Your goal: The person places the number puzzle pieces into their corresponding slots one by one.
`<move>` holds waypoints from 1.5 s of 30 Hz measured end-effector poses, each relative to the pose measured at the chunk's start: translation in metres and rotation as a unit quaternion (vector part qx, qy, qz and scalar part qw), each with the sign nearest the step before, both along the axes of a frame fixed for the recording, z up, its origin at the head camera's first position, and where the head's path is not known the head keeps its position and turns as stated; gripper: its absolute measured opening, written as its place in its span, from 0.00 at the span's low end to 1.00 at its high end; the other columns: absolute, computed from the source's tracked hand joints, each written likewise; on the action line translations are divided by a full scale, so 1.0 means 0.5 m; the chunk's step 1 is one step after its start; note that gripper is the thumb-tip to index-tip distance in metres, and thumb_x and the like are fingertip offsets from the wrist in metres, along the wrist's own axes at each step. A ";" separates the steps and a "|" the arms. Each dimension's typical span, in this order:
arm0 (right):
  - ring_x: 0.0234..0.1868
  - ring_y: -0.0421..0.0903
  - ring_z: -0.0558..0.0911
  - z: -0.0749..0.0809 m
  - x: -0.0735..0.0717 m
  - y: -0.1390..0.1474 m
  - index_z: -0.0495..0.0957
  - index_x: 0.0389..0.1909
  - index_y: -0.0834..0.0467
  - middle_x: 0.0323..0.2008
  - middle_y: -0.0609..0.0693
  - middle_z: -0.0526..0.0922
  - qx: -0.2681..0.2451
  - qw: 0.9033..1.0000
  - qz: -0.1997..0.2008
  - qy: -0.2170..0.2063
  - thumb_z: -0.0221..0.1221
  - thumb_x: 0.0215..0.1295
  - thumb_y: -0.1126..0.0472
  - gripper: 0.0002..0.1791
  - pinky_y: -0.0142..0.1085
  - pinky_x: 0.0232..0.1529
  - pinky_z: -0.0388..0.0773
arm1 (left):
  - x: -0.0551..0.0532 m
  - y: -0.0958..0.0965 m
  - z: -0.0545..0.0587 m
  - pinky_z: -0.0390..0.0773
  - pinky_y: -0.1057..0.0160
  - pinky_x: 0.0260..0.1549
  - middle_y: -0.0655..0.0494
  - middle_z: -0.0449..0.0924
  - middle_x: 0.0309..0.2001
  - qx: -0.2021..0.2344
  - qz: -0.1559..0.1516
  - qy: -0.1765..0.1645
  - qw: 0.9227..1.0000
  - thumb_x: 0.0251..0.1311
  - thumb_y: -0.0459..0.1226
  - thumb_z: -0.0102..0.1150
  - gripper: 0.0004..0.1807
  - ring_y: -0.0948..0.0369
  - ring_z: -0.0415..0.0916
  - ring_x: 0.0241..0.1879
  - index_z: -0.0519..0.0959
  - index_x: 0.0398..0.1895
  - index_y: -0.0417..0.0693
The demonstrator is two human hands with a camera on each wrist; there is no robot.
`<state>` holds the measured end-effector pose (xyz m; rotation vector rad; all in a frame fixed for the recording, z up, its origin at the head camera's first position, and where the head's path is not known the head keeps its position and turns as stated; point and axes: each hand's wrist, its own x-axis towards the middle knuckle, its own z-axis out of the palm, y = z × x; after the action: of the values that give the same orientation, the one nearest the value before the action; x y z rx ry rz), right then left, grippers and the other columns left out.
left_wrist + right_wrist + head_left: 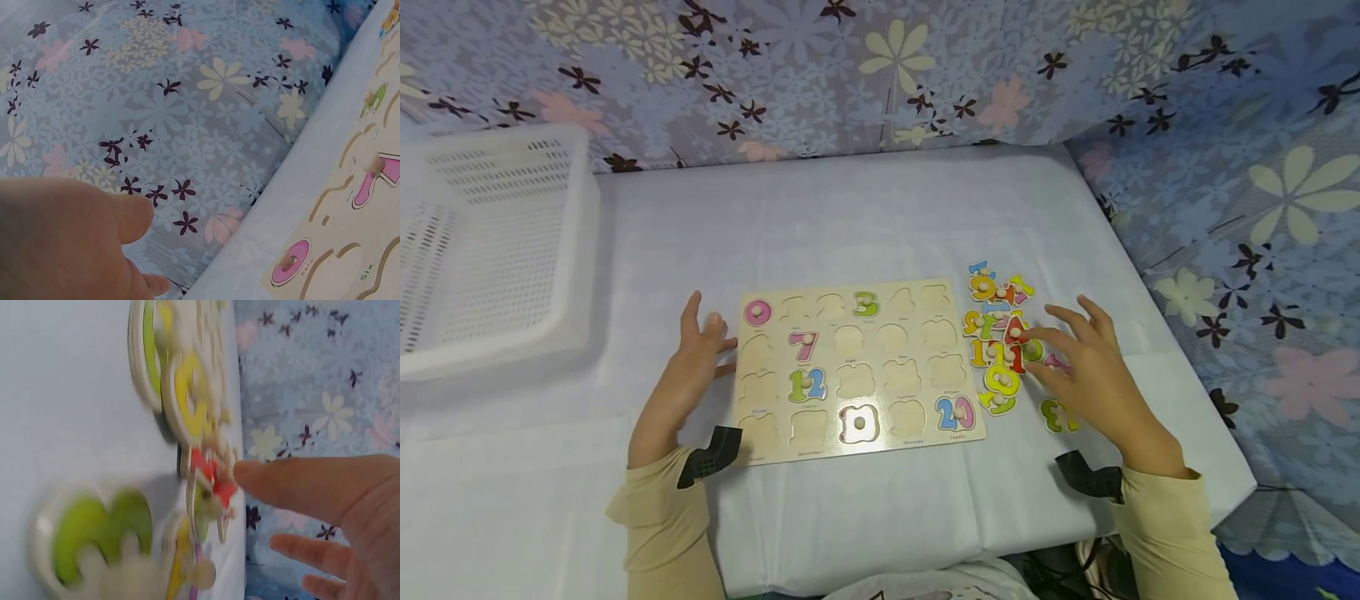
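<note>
A wooden number puzzle board (pixel 842 333) lies flat on the table. Pink 0 (pixel 757 312), green 3 (pixel 866 304), pink 7 (pixel 802 346), a 12 (pixel 807 384) and a 20 (pixel 956 413) sit in their recesses. My left hand (pixel 694 367) is beside the board's left edge, fingers spread and holding nothing. To the right of the board is a heap of knobbed number pieces (pixel 1002 381). My right hand (pixel 1093 383) reaches over it, index fingertip right at a red piece (pixel 1015 332), thumb apart from the index. In the right wrist view the thumb (pixel 275 481) overlaps the heap.
A white plastic basket (pixel 591 200) stands at the left on the white-covered table (pixel 775 225). A green number piece (pixel 1052 415) lies below my right hand. A glossy piece (pixel 859 423) is in the board's bottom row. Flowered cloth (pixel 895 92) hangs behind and at the right.
</note>
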<state>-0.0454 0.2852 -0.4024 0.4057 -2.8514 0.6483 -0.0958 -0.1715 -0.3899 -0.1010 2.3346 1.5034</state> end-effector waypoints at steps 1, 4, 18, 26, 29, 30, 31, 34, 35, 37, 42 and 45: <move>0.71 0.68 0.49 0.000 -0.005 0.009 0.81 0.49 0.60 0.61 0.68 0.69 0.008 1.000 -0.004 -0.003 0.74 0.47 0.65 0.25 0.68 0.62 0.50 | 0.000 -0.001 0.000 0.58 0.42 0.64 0.31 0.47 0.72 0.000 0.001 0.001 1.000 0.70 0.62 0.25 0.42 0.42 0.59 0.67 0.18 0.74 0.61; 0.70 0.70 0.47 0.001 -0.024 0.025 0.78 0.55 0.60 0.62 0.71 0.66 0.028 0.999 0.007 -0.025 0.74 0.49 0.64 0.30 0.69 0.63 0.47 | 0.002 -0.002 -0.001 0.59 0.42 0.63 0.31 0.47 0.72 0.000 0.001 0.003 1.000 0.70 0.63 0.25 0.42 0.42 0.59 0.67 0.18 0.74 0.60; 0.69 0.73 0.47 0.025 -0.087 0.012 0.82 0.52 0.60 0.62 0.71 0.66 0.124 0.989 0.038 -0.071 0.73 0.51 0.59 0.26 0.72 0.59 0.50 | 0.005 -0.006 -0.001 0.59 0.42 0.63 0.31 0.47 0.72 0.010 0.001 0.007 1.000 0.70 0.62 0.26 0.43 0.42 0.59 0.67 0.19 0.74 0.60; 0.71 0.70 0.45 0.028 -0.085 0.011 0.79 0.55 0.64 0.63 0.71 0.65 0.133 0.988 0.028 -0.079 0.72 0.52 0.59 0.29 0.71 0.61 0.48 | 0.006 -0.007 0.002 0.56 0.41 0.64 0.31 0.47 0.72 0.005 0.003 0.006 1.000 0.70 0.62 0.26 0.42 0.42 0.60 0.67 0.19 0.74 0.60; 0.71 0.70 0.47 0.027 -0.085 0.011 0.80 0.54 0.66 0.62 0.70 0.67 0.119 0.991 0.026 -0.061 0.73 0.51 0.59 0.29 0.68 0.63 0.49 | 0.006 -0.009 0.002 0.58 0.42 0.64 0.32 0.47 0.72 0.007 0.003 0.009 1.000 0.70 0.62 0.26 0.42 0.42 0.59 0.67 0.20 0.74 0.59; 0.71 0.69 0.48 0.027 -0.084 0.011 0.80 0.53 0.66 0.62 0.70 0.67 0.113 0.992 0.026 -0.053 0.73 0.51 0.59 0.29 0.67 0.64 0.49 | 0.006 -0.009 0.001 0.59 0.42 0.64 0.32 0.47 0.72 0.007 0.003 0.010 1.000 0.70 0.62 0.26 0.42 0.42 0.59 0.67 0.20 0.74 0.59; 0.71 0.69 0.49 0.027 -0.085 0.010 0.79 0.53 0.66 0.62 0.69 0.68 0.107 0.993 0.025 -0.045 0.73 0.50 0.58 0.29 0.66 0.64 0.49 | 0.006 -0.009 0.001 0.59 0.42 0.64 0.32 0.47 0.72 0.007 0.003 0.010 1.000 0.71 0.62 0.26 0.42 0.42 0.59 0.67 0.20 0.74 0.59; 0.70 0.68 0.50 0.029 -0.089 0.001 0.79 0.53 0.66 0.61 0.68 0.70 0.087 0.995 0.032 -0.028 0.74 0.50 0.57 0.30 0.65 0.65 0.50 | 0.006 -0.010 0.001 0.59 0.42 0.64 0.31 0.47 0.72 0.008 0.003 0.011 1.000 0.71 0.61 0.26 0.42 0.42 0.59 0.67 0.20 0.74 0.59; 0.70 0.67 0.51 0.031 -0.091 -0.006 0.80 0.53 0.65 0.60 0.67 0.70 0.081 0.996 0.036 -0.026 0.74 0.50 0.57 0.29 0.65 0.65 0.50 | 0.006 -0.011 0.001 0.58 0.42 0.64 0.31 0.47 0.72 0.007 0.003 0.010 1.000 0.71 0.61 0.26 0.42 0.42 0.60 0.67 0.20 0.74 0.59; 0.71 0.66 0.51 0.033 -0.098 -0.023 0.80 0.53 0.64 0.60 0.66 0.71 0.071 0.996 0.048 -0.025 0.74 0.50 0.57 0.29 0.64 0.65 0.51 | 0.006 -0.011 0.002 0.56 0.42 0.65 0.31 0.47 0.72 0.006 0.002 0.007 1.000 0.71 0.62 0.26 0.42 0.42 0.59 0.67 0.20 0.74 0.60; 0.70 0.64 0.53 0.036 -0.132 -0.087 0.80 0.52 0.63 0.60 0.64 0.72 0.069 0.993 0.094 -0.032 0.74 0.50 0.57 0.28 0.61 0.66 0.53 | 0.003 -0.010 0.003 0.49 0.38 0.66 0.31 0.48 0.72 0.002 -0.001 -0.001 1.000 0.69 0.63 0.25 0.42 0.40 0.61 0.66 0.19 0.74 0.62; 0.71 0.63 0.53 0.033 -0.167 -0.131 0.81 0.51 0.62 0.60 0.62 0.72 0.083 0.988 0.121 -0.040 0.73 0.52 0.55 0.27 0.59 0.66 0.54 | 0.001 -0.008 0.004 0.49 0.39 0.66 0.31 0.48 0.72 -0.002 -0.002 -0.002 1.000 0.70 0.63 0.25 0.42 0.40 0.62 0.65 0.19 0.74 0.63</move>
<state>-0.1290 0.2195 -0.3860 0.7806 -2.9697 0.4754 -0.0952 -0.1755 -0.3878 -0.0997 2.3321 1.4957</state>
